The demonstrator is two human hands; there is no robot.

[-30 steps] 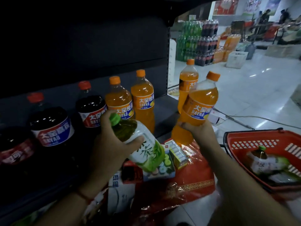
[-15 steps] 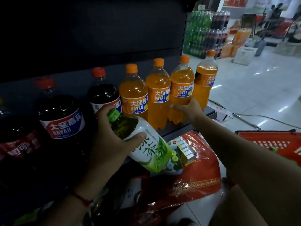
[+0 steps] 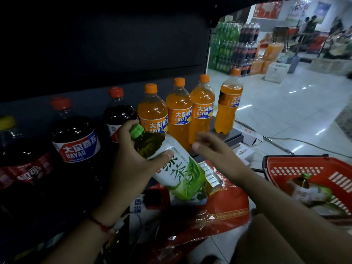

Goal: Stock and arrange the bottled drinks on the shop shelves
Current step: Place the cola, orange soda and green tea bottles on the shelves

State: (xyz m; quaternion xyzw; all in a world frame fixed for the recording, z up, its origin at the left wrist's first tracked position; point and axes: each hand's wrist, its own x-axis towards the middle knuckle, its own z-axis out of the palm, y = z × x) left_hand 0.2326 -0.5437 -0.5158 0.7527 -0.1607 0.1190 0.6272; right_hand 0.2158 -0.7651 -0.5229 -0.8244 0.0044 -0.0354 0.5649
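Head view, green tea bottle [image 3: 171, 164]: centre of the frame, tilted with its green cap up-left and its base down-right, in front of the shelf edge.
Left hand [image 3: 131, 166]: wrapped round the tea bottle's neck and shoulder, thumb across the white label, fingers behind; a red string sits on the wrist.
Right hand [image 3: 213, 149]: just right of the tea bottle, fingers loosely spread and holding nothing, in front of the orange bottles without touching them.
Orange soda bottles [image 3: 179, 111]: four upright on the shelf [image 3: 231, 135], three close together at centre, the fourth apart at the shelf's right end.
Dark soda bottles [image 3: 76, 138]: upright at left, red caps, in shadow.
Red basket [image 3: 297, 168]: lower right on the floor, with another tea bottle lying inside.
Red bag [image 3: 219, 210]: lower centre, below the tea bottle.
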